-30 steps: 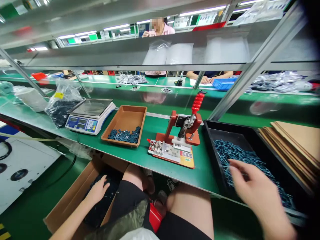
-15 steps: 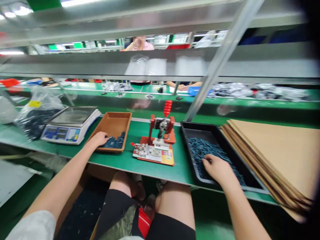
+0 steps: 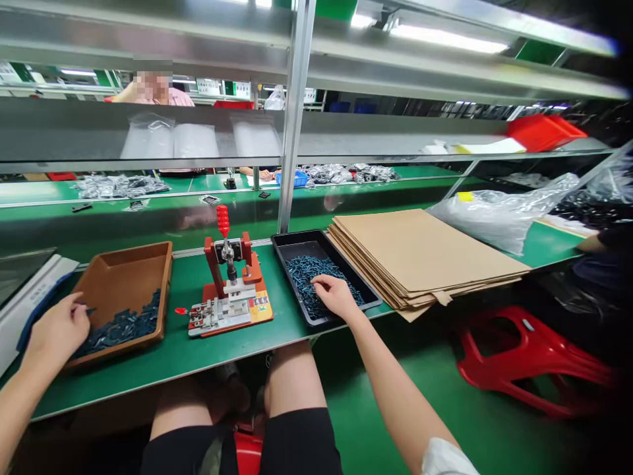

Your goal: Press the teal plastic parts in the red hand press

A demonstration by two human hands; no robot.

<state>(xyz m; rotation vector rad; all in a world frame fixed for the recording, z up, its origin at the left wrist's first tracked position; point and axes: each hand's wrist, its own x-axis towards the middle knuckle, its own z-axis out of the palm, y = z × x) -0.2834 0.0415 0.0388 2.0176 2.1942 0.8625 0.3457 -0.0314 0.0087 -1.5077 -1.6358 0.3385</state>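
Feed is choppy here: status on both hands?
Left hand pinching small part at brown tray. Right hand among blue parts in black tray. Red press untouched between.

Smooth matt-green bench top (image 3: 188, 356); red-painted metal press (image 3: 230, 290); brown plastic tray (image 3: 123, 274) at its nine o'clock, glossy black plastic tray (image 3: 297, 238) at three; matt cardboard sheets (image 3: 420, 254).

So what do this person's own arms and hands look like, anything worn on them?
Both are bare: the left hand and right hand have no gloves, and no watch or band shows at either wrist. The forearms are uncovered. A white sleeve shows high on the right arm; the left arm leaves the picture before any sleeve appears.
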